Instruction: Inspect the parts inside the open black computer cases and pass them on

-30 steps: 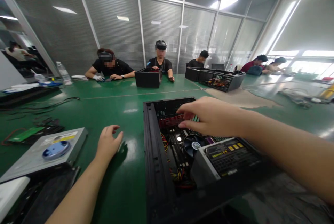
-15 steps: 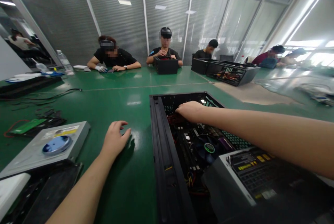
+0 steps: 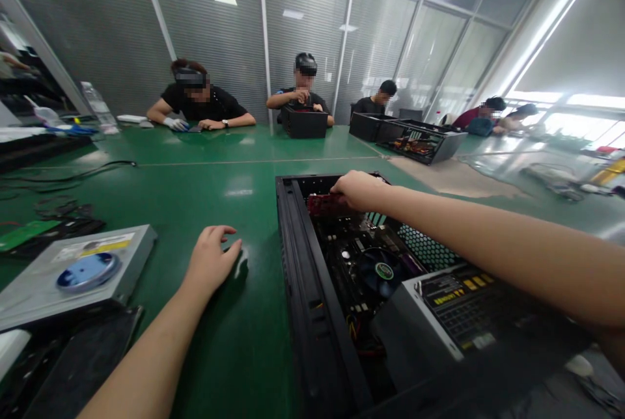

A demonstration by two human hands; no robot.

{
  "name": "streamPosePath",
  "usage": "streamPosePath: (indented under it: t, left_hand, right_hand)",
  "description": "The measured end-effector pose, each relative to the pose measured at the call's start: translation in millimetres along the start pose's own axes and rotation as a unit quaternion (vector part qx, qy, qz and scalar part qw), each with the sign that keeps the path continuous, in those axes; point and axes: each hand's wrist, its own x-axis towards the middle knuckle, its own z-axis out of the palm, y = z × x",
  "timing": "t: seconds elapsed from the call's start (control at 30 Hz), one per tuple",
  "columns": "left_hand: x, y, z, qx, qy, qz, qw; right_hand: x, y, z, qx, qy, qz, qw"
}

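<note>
An open black computer case [image 3: 293, 276] lies on the green table in front of me. My right hand [image 3: 355, 190] is over its far end, fingers closed on the upper edge of a red expansion card [image 3: 322, 204]. The card stands inside the case; whether its lower edge sits in a slot is hidden. A motherboard with a round cooling fan [image 3: 383, 270] and a power supply [image 3: 439, 315] fill the nearer part. Left of the case, my left hand [image 3: 215, 256] hovers at or just above the table, fingers loosely curled and apart, holding nothing.
To the left lie a silver optical drive [image 3: 131, 269] with a blue roll [image 3: 90, 271] on it, a green circuit board [image 3: 27, 237] and black cables [image 3: 97, 168]. Across the table several people work, with other black cases [image 3: 420, 139] before them. Brown sheet material [image 3: 454, 178] lies at right.
My right hand has risen a little inside the case, and the red card now shows more clearly beneath it. The view has shifted slightly; my left hand keeps its pose.
</note>
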Motion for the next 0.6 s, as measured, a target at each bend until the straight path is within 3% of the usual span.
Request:
streamPosePath:
  t: [0.17,0.4,0.53,0.6]
  left_hand:
    - [-0.2,-1.4,-0.6,0.0,-0.007,-0.014,1.0]
    - [0.6,-3.7,-4.5,0.006,-0.01,-0.013,1.0]
    - [-0.5,-3.8,-7.1,0.008,-0.011,-0.033,0.999]
    - [-1.9,-4.0,-9.1,0.005,-0.009,-0.036,0.999]
  right_hand:
    - [-8.4,-1.2,2.5,0.0,-0.002,-0.033,0.999]
    - [-12.6,-31.8,0.5,0.027,-0.082,-0.033,0.996]
    - [-22.3,-21.9,-16.7,0.05,-0.084,-0.043,0.994]
    - [-41.8,-9.5,-35.0,0.068,-0.055,-0.06,0.994]
